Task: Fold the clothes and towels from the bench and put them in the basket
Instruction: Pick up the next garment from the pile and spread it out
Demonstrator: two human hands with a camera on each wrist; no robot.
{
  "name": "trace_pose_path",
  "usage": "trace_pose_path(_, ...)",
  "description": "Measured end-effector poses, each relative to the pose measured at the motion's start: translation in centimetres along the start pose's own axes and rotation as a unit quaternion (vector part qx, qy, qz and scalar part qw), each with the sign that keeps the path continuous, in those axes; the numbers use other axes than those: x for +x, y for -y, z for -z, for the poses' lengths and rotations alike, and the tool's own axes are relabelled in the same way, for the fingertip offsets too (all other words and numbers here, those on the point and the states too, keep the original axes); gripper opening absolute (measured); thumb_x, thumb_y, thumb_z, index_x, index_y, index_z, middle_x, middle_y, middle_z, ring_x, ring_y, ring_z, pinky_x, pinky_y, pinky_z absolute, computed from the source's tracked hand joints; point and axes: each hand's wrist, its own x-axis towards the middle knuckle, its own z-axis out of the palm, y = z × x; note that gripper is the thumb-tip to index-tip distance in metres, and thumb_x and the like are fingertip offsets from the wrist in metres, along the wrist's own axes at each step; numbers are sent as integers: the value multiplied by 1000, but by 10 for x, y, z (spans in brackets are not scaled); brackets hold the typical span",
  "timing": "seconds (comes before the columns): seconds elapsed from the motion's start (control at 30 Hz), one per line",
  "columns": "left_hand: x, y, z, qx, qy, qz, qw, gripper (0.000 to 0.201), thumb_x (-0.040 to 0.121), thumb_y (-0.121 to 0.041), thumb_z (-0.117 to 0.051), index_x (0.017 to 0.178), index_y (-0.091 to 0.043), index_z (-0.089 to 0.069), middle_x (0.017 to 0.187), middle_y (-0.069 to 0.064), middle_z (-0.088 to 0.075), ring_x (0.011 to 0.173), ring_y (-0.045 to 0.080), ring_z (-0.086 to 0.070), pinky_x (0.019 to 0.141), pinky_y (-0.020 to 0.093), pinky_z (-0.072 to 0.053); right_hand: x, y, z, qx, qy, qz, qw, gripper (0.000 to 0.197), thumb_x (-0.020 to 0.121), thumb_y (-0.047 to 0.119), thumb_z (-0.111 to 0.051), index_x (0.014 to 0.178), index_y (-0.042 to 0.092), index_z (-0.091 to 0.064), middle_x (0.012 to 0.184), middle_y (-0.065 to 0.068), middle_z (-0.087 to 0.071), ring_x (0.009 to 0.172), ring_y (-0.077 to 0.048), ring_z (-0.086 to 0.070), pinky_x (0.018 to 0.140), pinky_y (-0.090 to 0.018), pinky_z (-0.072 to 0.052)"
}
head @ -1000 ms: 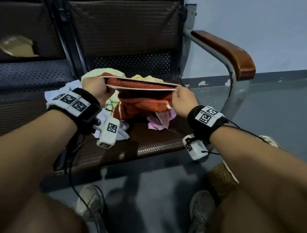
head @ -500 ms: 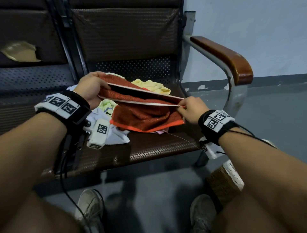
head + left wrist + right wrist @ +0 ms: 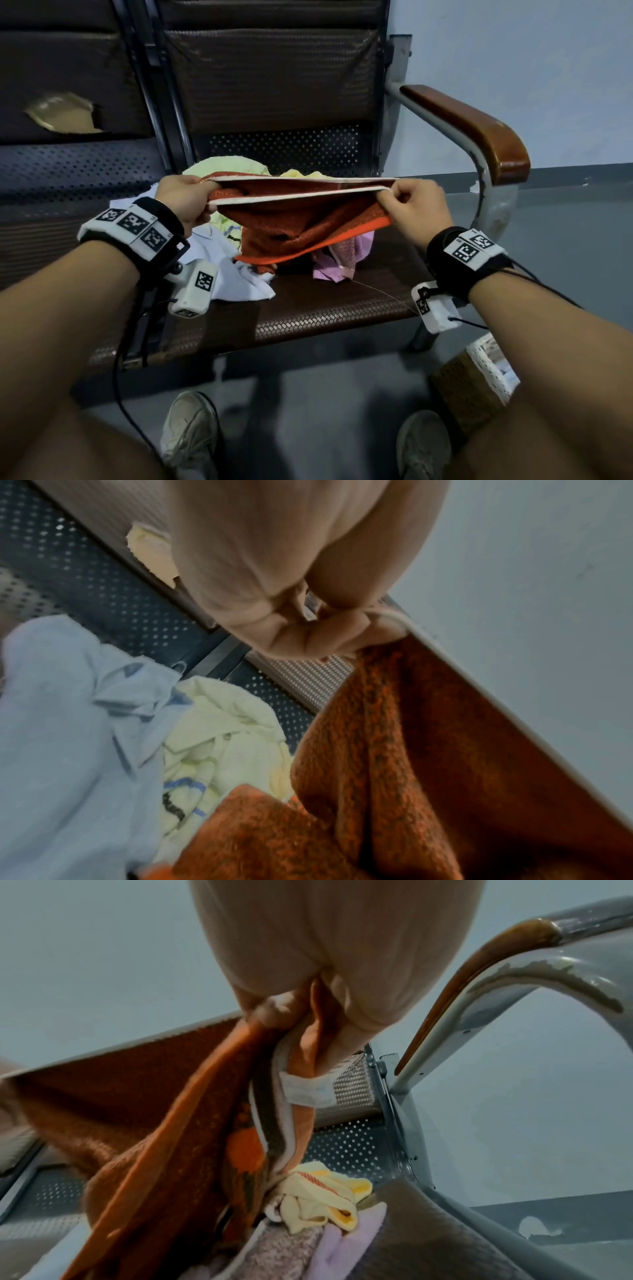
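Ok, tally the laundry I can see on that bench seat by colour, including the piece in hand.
Orange towel, held by left hand and right hand: 1
White shirt: 1
Pale green towel: 1
Yellow cloth: 1
Pink towel: 1
Total: 5

towel [image 3: 301, 219]: I see rust-orange, white edging
shirt [image 3: 236, 274]: white
small cloth [image 3: 342, 253]: pink
worktop [image 3: 325, 308]: brown woven pattern
basket [image 3: 469, 387]: brown, white rim
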Motion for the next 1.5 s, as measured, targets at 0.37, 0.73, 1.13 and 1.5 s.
trace_pose_path(0.37,-28,-31,14,86,144,-158,973,16,84,-12,-77,97,-13,-67,89,2,-69,87,20,-65,73,24,-55,26,23,21,-70,23,2,997,26,100,15,-41,110,14,-65,98,-10,-69,96,-31,-63,79,-31,-44)
trace_pose_path(0.73,-30,-87,36,202,24,-273,940,17,96,-10,-62,98,-19,-76,78,-1,-71,60,7,-68,55,19,-55,66,75,71,-59,10,90,994,16,99,17,-44,97,18,-59,88,-1,-60,84,-21,-54,70,-28,-31)
trace_pose_path(1.13,-36,-99,47,226,178,-276,917,33,74,-40,-85,104,-29,-75,88,-13,-75,79,0,-68,71,25,-52,72,79,108,-123,17,95,988,34,107,31,-41,77,17,-49,72,0,-52,78,-26,-53,68,-31,-26)
trace_pose_path(1.5,-10,-147,29,86,-75,-326,939,46,101,-43,-51,67,-12,-52,60,-6,-46,54,4,-44,56,30,-32,79,92,130,58,66,64,994,47,92,47,-68,56,18,-60,51,12,-44,49,-5,-40,48,-19,-34)
